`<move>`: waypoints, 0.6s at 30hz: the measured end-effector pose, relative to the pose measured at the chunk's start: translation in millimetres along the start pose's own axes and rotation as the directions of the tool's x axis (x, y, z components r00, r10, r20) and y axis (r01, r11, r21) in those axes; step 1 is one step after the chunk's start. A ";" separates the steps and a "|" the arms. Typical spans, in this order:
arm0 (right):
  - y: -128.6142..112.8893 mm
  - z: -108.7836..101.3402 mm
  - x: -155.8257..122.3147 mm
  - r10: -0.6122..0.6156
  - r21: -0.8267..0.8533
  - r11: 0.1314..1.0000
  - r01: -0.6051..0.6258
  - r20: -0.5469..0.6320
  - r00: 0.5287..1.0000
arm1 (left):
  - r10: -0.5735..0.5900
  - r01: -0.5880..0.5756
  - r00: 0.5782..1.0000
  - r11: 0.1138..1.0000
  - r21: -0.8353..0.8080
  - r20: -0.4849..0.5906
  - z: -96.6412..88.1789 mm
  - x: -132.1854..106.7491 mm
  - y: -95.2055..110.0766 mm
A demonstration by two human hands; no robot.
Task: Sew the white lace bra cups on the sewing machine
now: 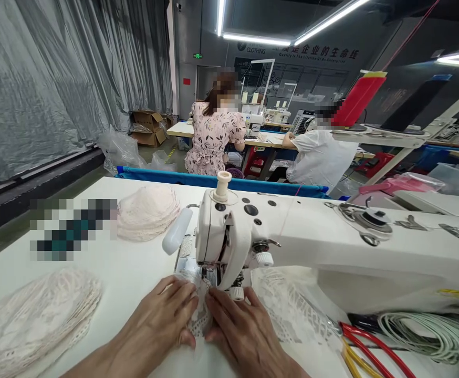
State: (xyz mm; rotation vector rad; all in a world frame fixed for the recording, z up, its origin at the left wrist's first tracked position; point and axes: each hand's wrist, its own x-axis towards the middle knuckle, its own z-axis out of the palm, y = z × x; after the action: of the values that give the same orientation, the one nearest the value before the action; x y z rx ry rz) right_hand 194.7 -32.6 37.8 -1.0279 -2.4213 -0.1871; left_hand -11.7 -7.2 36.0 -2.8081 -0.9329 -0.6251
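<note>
At the needle area of a white sewing machine (288,226), both my hands hold a white lace piece (198,324) flat. My left hand (168,312) is closed on its left side, fingers bent and pressed together near the presser foot. On the other side my right hand (243,323) is closed on the lace too, its fingertips just below the machine head. The two thumbs lie close together at the near edge. The machine head hides part of the needle and foot. More lace (288,302) spreads under the machine arm, right of my hand.
Stacked lace pieces (36,323) lie at the left, with another lace stack (148,212) behind. Red-handled tool (367,344) and coiled pale cord (430,333) lie at the right. A red thread cone (359,100) stands above. Two people sit at tables beyond.
</note>
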 end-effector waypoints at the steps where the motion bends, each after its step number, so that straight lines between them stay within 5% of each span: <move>1: 0.9 0.1 0.7 -0.001 -0.006 1.000 0.001 0.006 1.000 | -0.011 0.011 1.000 1.000 -0.024 -0.010 1.4 0.2 -0.3; 13: 3.6 1.5 3.2 0.004 0.058 0.998 -0.002 -0.039 0.999 | -0.172 0.141 0.984 0.917 -0.374 -0.051 11.2 -3.2 -6.6; 18: -0.9 -7.3 0.1 -0.001 0.271 0.963 -0.002 0.009 1.000 | -0.062 0.037 0.996 0.946 -0.322 -0.067 1.8 -6.4 5.2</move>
State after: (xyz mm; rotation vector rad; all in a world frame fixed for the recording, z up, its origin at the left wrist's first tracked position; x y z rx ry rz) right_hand 196.8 -35.4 44.3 -0.9056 -2.3719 0.1475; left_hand -12.6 -14.5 31.9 -3.0193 -0.9676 -0.9662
